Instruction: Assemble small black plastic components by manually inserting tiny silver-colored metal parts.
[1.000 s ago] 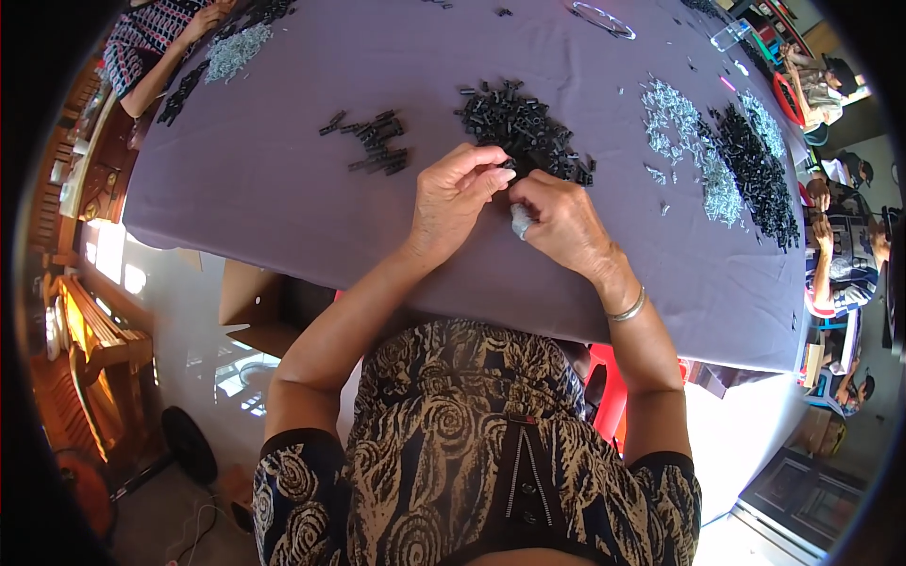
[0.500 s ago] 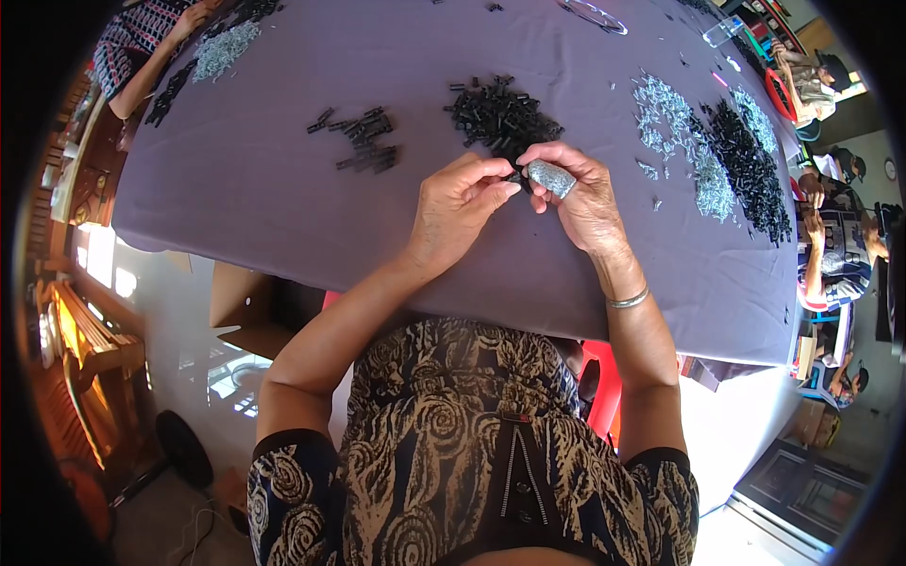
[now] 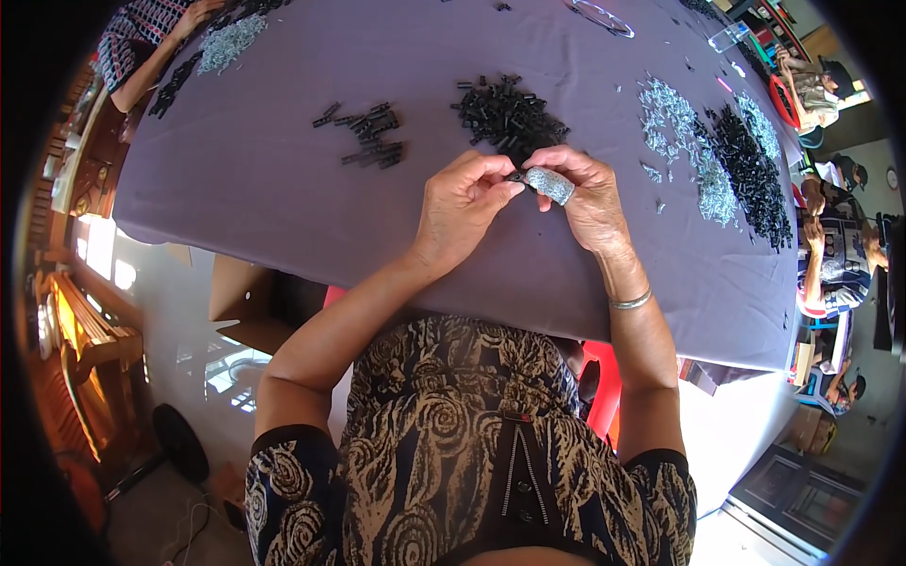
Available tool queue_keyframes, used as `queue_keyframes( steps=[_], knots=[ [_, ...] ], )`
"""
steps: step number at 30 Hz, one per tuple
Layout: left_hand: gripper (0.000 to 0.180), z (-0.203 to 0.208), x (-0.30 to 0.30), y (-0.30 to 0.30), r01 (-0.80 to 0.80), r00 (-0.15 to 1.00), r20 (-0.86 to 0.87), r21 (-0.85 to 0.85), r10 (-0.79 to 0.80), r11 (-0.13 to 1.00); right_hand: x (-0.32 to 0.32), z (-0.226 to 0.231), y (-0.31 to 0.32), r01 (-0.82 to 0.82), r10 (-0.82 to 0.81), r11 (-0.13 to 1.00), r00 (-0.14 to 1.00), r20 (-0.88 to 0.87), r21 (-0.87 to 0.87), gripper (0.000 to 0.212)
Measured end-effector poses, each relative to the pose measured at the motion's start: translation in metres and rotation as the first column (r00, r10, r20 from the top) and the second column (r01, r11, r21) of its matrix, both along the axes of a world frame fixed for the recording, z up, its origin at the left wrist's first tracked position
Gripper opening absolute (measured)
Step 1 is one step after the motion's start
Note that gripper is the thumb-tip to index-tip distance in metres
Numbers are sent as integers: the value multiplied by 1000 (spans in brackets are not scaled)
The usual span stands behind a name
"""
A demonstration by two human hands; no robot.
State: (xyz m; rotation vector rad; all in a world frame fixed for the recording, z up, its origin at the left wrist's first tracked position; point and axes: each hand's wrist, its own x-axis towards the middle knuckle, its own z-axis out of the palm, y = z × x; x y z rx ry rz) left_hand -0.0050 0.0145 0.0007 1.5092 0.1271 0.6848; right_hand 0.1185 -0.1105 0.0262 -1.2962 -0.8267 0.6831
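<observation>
Just in front of the near black pile, my two hands meet at the fingertips. My left hand (image 3: 460, 206) is closed in a pinch on a small black part (image 3: 515, 176), mostly hidden by the fingers. From the other side my right hand (image 3: 595, 208) pinches the same part. A silver-grey wrap (image 3: 550, 186) covers one digit of the right hand, apparently the thumb. Right behind the hands lies a heap of small black tube-like parts (image 3: 505, 108). To its left, several longer black pieces (image 3: 368, 137) lie in a loose group.
On the purple-grey cloth (image 3: 283, 208), small silvery pieces (image 3: 713, 184) and a long black heap (image 3: 750, 174) lie at the right. More silvery pieces (image 3: 231, 42) lie far left, near another person's arm (image 3: 156, 71). Glasses (image 3: 604, 17) rest at the far edge. Other people sit along the right.
My hands stay together at nearly the same spot. The right hand's wrapped digit has turned slightly and lies closer to the black part. The view has shifted a little.
</observation>
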Motion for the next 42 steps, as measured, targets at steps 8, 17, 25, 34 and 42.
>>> queue_keyframes(
  steps=[8,17,25,34,42],
  knots=[
    [20,-4,0,-1,-7,999,-46,29,8,1000,-2,2,0,26,-12,997,985,173,-78,14],
    [19,-3,-2,-2,12,997,-70,-13,-13,1000,-3,8,-2,26,-3,998,921,389,-54,15],
    [16,-3,0,-8,-46,999,-21,-54,45,998,-2,7,-2,-43,53,998,957,287,-40,20],
    [19,1,-2,-6,-32,999,22,-19,32,999,-1,14,-4,-27,41,996,987,156,-88,37],
    [17,9,-4,-12,29,984,178,-131,-5,991,-14,1,-3,-279,217,958,862,-457,-71,52]
  ],
)
